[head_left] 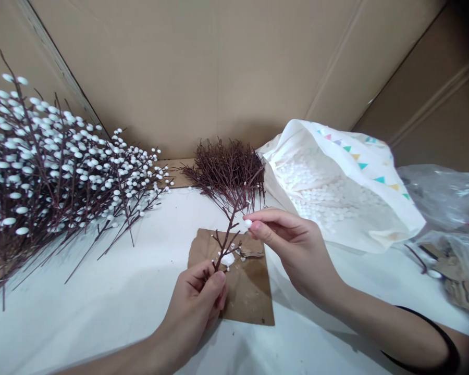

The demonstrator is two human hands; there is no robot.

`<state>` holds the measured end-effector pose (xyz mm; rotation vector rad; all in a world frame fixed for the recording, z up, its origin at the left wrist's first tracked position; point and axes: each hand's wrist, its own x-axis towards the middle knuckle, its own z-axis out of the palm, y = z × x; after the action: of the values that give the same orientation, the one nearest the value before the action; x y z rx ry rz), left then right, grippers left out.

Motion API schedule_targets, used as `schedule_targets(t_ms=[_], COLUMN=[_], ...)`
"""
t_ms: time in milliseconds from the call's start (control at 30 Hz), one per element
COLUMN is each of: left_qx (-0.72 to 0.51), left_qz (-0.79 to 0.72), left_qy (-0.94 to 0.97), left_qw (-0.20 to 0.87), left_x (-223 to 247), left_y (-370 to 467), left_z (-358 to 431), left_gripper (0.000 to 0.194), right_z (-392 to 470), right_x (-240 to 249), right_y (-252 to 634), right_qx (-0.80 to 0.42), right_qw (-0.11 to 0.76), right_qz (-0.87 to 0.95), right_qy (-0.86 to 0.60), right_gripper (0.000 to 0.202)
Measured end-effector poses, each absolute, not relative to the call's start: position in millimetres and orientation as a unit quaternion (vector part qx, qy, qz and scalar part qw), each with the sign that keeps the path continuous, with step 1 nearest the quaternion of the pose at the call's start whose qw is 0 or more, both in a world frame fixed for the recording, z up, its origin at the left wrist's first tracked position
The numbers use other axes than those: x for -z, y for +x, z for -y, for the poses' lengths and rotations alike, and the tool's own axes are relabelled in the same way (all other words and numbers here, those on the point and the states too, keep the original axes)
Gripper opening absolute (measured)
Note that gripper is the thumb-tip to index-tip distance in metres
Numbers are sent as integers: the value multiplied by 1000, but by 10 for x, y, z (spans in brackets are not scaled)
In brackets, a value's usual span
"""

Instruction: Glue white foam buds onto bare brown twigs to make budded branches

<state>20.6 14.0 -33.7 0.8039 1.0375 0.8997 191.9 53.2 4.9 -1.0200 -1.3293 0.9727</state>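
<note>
The left hand (pixel 198 298) pinches a twig (pixel 229 228), thumb against fingers, while the right hand (pixel 297 247) pinches a bead (pixel 248 223) beside it, apparently a lining-up step needing steadiness.

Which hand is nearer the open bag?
Right. The right hand, pinching a white ball, is just in front of the open bag; the left hand, holding a twig, is farther off, by the cardboard piece's left edge.
</note>
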Motion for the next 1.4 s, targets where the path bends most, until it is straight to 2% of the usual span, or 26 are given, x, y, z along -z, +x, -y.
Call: schedule_targets(t_ms=[400, 867, 1200, 1400], left_qx=[-409, -424, -424, -427], left_qz=[-454, -431, -438, -435], left_qy=[335, 305, 309, 330], left_qw=[717, 736, 730, 721], left_x=[318, 325, 315, 341], left_y=[205, 180, 199, 176], left_z=[-156, -150, -175, -143], left_gripper=[36, 38, 38, 39], right_z=[-519, -412, -335, -168], right_x=[9, 36, 111, 275], right_y=[1921, 1827, 1902, 1811], right_qx=[-411, -504, -416, -499], right_qw=[567, 517, 533, 500], right_qz=[548, 521, 582, 548], right_qy=[-457, -455, -452, -448], right_gripper=[7, 10, 6, 4])
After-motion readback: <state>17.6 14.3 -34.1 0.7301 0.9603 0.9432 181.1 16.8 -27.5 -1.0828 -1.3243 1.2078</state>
